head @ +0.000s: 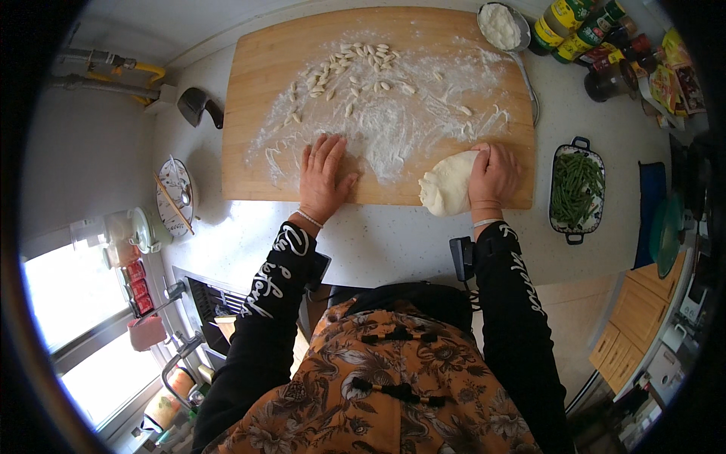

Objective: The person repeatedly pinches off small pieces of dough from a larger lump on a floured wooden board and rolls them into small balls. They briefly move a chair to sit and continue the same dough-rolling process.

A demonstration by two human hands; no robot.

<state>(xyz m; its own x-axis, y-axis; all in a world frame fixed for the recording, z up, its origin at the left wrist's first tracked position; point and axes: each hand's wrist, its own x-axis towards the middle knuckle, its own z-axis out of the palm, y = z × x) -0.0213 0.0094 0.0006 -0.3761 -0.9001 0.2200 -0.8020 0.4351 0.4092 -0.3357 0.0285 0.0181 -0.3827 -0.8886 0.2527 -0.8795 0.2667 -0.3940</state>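
Observation:
My left hand [326, 179] rests palm down near the front edge of a floured wooden board [249, 74], thumb apart from the fingers. Whatever may lie under that palm is hidden. At the board's front right, my right hand [493, 175] is curled around the right side of a large lump of white dough [448, 184]. The lump hangs slightly over the front edge, its left end ragged. Many small shaped dough pieces [363, 54] lie scattered across the far middle of the board. Loose flour [388, 133] coats the wood between my hands.
A metal ladle of flour [499, 27] sits at the far right corner, near several bottles [590, 34]. To the right stands a handled dish of green beans [577, 190]. On the left are a dark scoop [198, 106] and a bowl [176, 198] with chopsticks and a spoon.

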